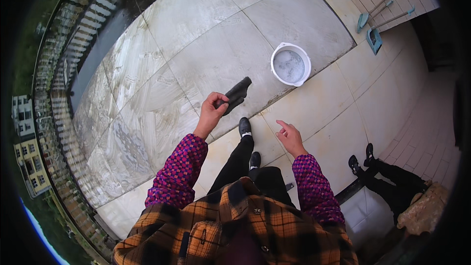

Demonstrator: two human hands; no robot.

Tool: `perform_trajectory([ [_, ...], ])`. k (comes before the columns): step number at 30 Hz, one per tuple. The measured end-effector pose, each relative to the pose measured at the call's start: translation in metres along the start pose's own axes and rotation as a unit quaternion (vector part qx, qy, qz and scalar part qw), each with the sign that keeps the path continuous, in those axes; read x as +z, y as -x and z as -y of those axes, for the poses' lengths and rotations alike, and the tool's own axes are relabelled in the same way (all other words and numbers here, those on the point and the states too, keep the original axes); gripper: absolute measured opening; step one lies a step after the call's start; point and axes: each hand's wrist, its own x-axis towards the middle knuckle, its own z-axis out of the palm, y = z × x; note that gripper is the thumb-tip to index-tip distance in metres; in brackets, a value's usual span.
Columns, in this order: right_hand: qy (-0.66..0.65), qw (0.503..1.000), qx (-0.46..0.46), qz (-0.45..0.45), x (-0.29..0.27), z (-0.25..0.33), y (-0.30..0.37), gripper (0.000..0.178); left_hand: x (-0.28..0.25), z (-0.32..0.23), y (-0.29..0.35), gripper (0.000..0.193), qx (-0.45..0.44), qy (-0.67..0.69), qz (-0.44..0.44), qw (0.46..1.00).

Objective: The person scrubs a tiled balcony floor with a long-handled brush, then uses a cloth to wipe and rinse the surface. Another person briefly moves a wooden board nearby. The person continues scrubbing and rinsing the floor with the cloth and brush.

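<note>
My left hand (212, 113) is closed, pinching one end of a limp dark grey piece (238, 95) that looks like a cloth or a glove. It hangs out to the right of my fingers, above the wet tiles. Lower right of it, my right hand (290, 138) is empty, with the index finger stretched out and the fingers apart. A white plastic bucket (306, 64) stands beyond both hands, slightly right. Foamy, greyish water (288, 66) shows inside it.
Pale floor tiles (196, 34) bear soapy streaks at left. Beyond them runs a balustrade (78, 34). Two teal dustpans (374, 41) with long handles lie at the upper right. A person (392, 179) in dark trousers is at the lower right. My dark shoes (245, 126) are between my arms.
</note>
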Motion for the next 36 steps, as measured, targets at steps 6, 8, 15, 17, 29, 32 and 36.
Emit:
perform_trajectory([
  [6, -0.026, 0.992, -0.119, 0.044, 0.041, 0.104, -0.13, 0.054, 0.033, -0.045, -0.035, 0.012, 0.095, -0.035, 0.058, 0.993],
  [8, -0.01, 0.994, -0.098, 0.049, 0.054, 0.106, -0.152, 0.047, 0.03, -0.038, -0.045, 0.013, 0.066, -0.046, -0.004, 0.997],
  [15, 0.029, 0.983, -0.177, 0.044, 0.068, 0.121, -0.204, 0.04, 0.003, 0.036, -0.027, 0.041, -0.166, 0.01, -0.283, 0.944],
  [17, 0.03, 0.98, -0.19, 0.053, 0.077, 0.135, -0.211, 0.039, 0.002, 0.055, -0.009, 0.078, -0.311, 0.3, -0.208, 0.878],
  [29, 0.13, 0.951, -0.163, 0.229, 0.227, 0.194, -0.194, 0.052, -0.099, 0.172, -0.014, 0.074, -0.053, 0.673, -0.166, 0.719],
  [32, 0.288, 0.89, -0.151, 0.321, 0.297, 0.181, -0.193, 0.048, -0.132, 0.223, 0.018, 0.061, -0.083, 0.601, -0.162, 0.779],
  [36, 0.309, 0.807, -0.184, 0.468, 0.373, 0.17, -0.208, 0.045, -0.162, 0.27, 0.05, 0.051, -0.139, 0.572, -0.245, 0.77],
])
